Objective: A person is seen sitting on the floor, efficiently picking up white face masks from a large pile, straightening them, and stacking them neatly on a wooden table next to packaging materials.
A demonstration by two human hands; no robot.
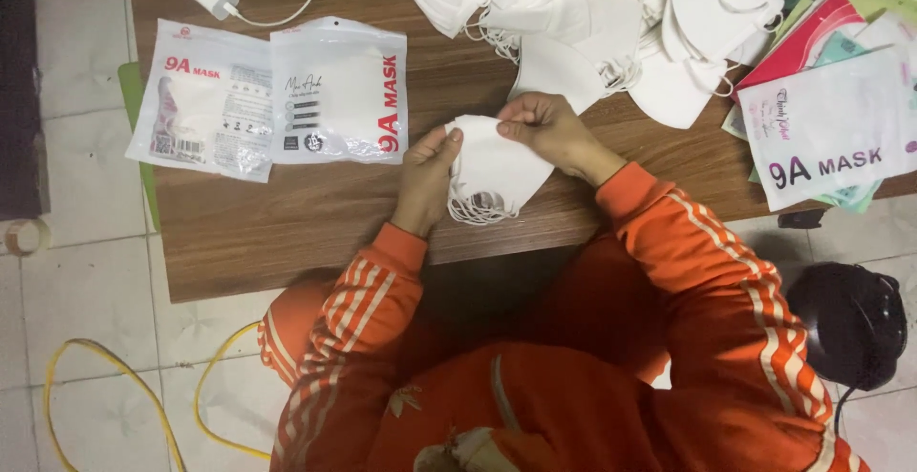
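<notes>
The white folded mask (497, 168) sits above the near edge of the wooden table (287, 224), pinched between your hands. Your left hand (427, 178) grips its left edge; your right hand (552, 131) pinches its top. Two packaged masks (272, 97) lie left; a loose mask pile (611, 23) lies beyond.

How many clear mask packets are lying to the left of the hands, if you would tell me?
2, side by side on the wooden table: the left packet and the right packet, overlapping at their inner edges. None looks hidden beneath them.
</notes>
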